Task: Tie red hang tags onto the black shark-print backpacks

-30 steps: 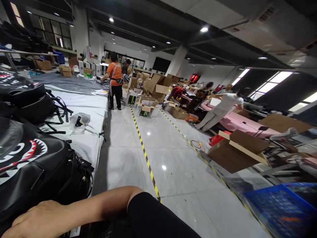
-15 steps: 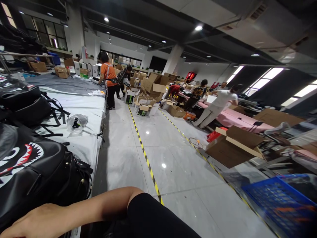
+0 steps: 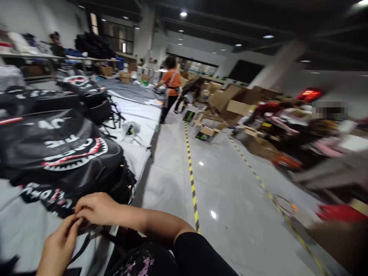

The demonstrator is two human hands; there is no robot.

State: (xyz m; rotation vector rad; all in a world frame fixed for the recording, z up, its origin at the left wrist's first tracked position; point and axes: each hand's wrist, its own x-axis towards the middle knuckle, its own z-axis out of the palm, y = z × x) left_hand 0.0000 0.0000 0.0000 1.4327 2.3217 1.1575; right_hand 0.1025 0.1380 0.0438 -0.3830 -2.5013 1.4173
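Note:
My right hand (image 3: 97, 209) reaches across to the near edge of a black backpack (image 3: 74, 153) with a red and white toothed mouth print. Its fingers are closed in a pinch. Just below it, my left hand (image 3: 61, 239) is closed too, thumb and fingertips meeting at the right fingertips. What lies between the fingers is too small to make out. A dark strap (image 3: 81, 249) hangs beside my left hand. Both hands are over the white-covered table (image 3: 17, 218), against the bag's printed lower flap.
More black backpacks (image 3: 89, 94) and a clear plastic bag (image 3: 131, 130) lie on the table. A person in orange (image 3: 172, 82) stands at its far end. Cardboard boxes (image 3: 232, 99) are piled beyond the aisle, which has yellow and black floor tape (image 3: 191, 172).
The view has swung left, bringing more of the backpacks in. My left hand has come into view, and my right hand, earlier at the lower left edge, now meets it in a pinch.

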